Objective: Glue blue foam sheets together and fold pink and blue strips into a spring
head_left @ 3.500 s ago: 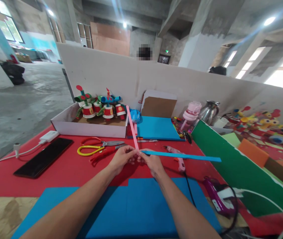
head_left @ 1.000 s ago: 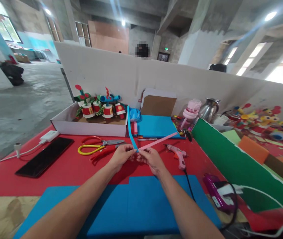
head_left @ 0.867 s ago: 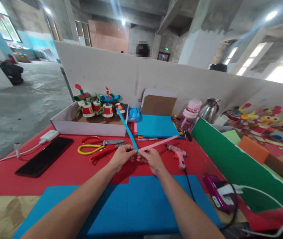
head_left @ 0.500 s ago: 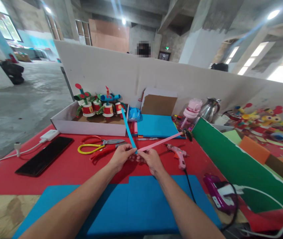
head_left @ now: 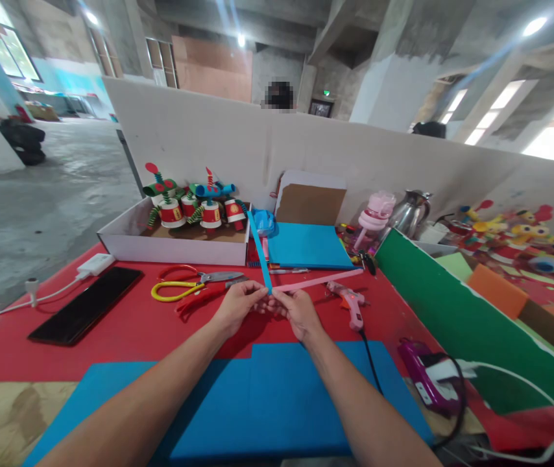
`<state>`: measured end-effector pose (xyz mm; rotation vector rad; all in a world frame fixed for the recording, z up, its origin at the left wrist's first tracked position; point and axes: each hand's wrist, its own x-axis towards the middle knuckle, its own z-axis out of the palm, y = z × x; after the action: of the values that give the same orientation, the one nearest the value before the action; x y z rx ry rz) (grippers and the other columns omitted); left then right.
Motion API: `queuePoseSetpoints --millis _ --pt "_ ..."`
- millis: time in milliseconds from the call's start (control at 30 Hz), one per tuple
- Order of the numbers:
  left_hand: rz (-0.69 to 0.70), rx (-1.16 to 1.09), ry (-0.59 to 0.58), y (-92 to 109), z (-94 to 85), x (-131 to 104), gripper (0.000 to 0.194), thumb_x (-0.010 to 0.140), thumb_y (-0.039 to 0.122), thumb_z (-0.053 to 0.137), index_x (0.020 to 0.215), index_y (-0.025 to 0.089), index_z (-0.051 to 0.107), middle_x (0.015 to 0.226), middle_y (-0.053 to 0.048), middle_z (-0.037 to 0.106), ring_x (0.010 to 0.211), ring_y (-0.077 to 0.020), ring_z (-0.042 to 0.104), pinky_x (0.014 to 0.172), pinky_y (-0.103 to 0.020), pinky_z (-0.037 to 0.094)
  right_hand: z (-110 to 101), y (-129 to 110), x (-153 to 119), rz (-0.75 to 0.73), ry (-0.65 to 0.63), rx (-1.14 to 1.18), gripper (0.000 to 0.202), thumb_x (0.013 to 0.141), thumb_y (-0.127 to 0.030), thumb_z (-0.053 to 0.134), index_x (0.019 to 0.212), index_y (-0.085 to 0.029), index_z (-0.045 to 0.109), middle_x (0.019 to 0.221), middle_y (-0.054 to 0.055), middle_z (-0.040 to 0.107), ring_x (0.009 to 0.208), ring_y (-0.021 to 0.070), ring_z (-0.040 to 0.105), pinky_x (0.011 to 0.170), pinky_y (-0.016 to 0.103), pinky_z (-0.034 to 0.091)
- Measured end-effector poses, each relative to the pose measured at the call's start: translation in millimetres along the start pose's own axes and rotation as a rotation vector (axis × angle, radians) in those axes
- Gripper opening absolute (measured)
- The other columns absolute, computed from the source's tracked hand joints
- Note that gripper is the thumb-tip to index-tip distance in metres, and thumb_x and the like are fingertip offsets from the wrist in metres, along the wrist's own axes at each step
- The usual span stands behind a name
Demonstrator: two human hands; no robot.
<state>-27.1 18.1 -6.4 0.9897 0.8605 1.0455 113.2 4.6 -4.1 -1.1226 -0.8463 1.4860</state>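
Observation:
My left hand [head_left: 244, 303] pinches the near end of a blue paper strip [head_left: 260, 250], which slants up and away toward the white box. Against it, my right hand [head_left: 297, 311] pinches the near end of a pink paper strip [head_left: 325, 280] that reaches out to the right. The two strips meet at my fingertips in a V shape; the joint itself is partly hidden by my thumbs. Just right of my right hand lies a pink glue gun [head_left: 349, 303]. Left of my left hand are scissors with yellow handles [head_left: 180, 290] and red-handled pliers [head_left: 202, 301].
A white box [head_left: 174, 250] holds several paper-cup figures [head_left: 210, 214]. A phone [head_left: 87, 305] lies on the left. Blue sheets [head_left: 311, 245] lie at the back, beside a pink bottle [head_left: 373, 217]. A green board [head_left: 452, 318] and a purple power socket [head_left: 427, 376] stand on the right.
The pink strip's far end has swung down, so it lies flatter to the right. The blue strip has tipped slightly right and is more upright. Both hands keep their pinch.

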Motion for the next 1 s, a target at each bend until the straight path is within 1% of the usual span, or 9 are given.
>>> queuePoseSetpoints --millis 167,300,433,533,633,700,833,1000 --pt "0.005 0.047 0.018 -3 -4.2 2 0.038 0.056 0.045 0.081 0.064 0.013 0.062 0.056 -0.001 0.064 0.047 -0.0091 0.055 0.048 -0.022 0.045 0 -3 -3 -0.007 -0.011 -0.025 0.037 0.044 -0.042 0.085 0.062 -0.013 0.068 0.057 0.002 0.066 0.05 0.0103 0.06 0.056 0.023 0.052" --pt "-0.005 0.053 0.027 -1 -3.9 0 0.038 0.056 0.044 0.081 0.063 0.013 0.061 0.055 0.0 0.062 0.046 -0.0081 0.052 0.047 -0.021 0.044 -1 -5 -3 0.009 -0.012 -0.044 0.037 0.045 -0.042 0.085 0.06 -0.014 0.067 0.057 0.003 0.066 0.051 0.0104 0.061 0.053 0.022 0.051" --pt "-0.019 0.045 0.046 6 -0.1 -3 0.038 0.056 0.047 0.08 0.064 0.013 0.062 0.053 0.001 0.06 0.046 -0.0082 0.052 0.046 -0.021 0.042 -2 -3 -2 0.028 -0.01 -0.025 0.035 0.046 -0.04 0.084 0.061 -0.013 0.067 0.058 0.003 0.066 0.05 0.0101 0.06 0.057 0.023 0.053" --pt "-0.013 0.057 0.056 9 1.5 -4 0.037 0.054 0.044 0.081 0.063 0.014 0.062 0.051 0.001 0.059 0.045 -0.008 0.051 0.047 -0.021 0.041 -2 -1 -1 0.049 -0.043 -0.054 0.033 0.049 -0.038 0.084 0.062 -0.013 0.067 0.057 0.002 0.065 0.049 0.0103 0.06 0.055 0.023 0.052" --pt "-0.003 0.057 0.076 8 1.6 -4 0.037 0.051 0.042 0.083 0.058 0.014 0.059 0.047 0.002 0.057 0.043 -0.0072 0.048 0.045 -0.02 0.039 -3 -1 -2 0.082 -0.077 -0.072 0.033 0.051 -0.038 0.084 0.064 -0.013 0.068 0.057 0.002 0.065 0.049 0.0098 0.06 0.053 0.022 0.051" --pt "0.008 0.05 0.083 7 1.6 -4 0.038 0.051 0.043 0.083 0.059 0.014 0.059 0.046 0.003 0.056 0.042 -0.0069 0.047 0.043 -0.019 0.039 -3 -2 -3 0.1 -0.084 -0.058 0.032 0.052 -0.037 0.084 0.064 -0.013 0.068 0.058 0.002 0.066 0.05 0.0095 0.061 0.054 0.021 0.051" --pt "0.001 0.048 0.092 7 2.0 -4 0.04 0.05 0.045 0.083 0.062 0.014 0.061 0.048 0.003 0.056 0.043 -0.0073 0.048 0.042 -0.019 0.039 -4 -5 -4 0.13 -0.076 -0.041 0.028 0.057 -0.035 0.083 0.062 -0.012 0.067 0.059 0.003 0.067 0.05 0.0093 0.061 0.054 0.021 0.052" --pt "0.006 0.042 0.076 6 2.3 -4 0.04 0.048 0.043 0.084 0.06 0.014 0.059 0.047 0.004 0.056 0.042 -0.0073 0.049 0.043 -0.02 0.04 -3 -4 -4 0.123 -0.076 -0.065 0.024 0.06 -0.031 0.081 0.062 -0.012 0.067 0.058 0.004 0.067 0.048 0.0096 0.06 0.05 0.02 0.051"
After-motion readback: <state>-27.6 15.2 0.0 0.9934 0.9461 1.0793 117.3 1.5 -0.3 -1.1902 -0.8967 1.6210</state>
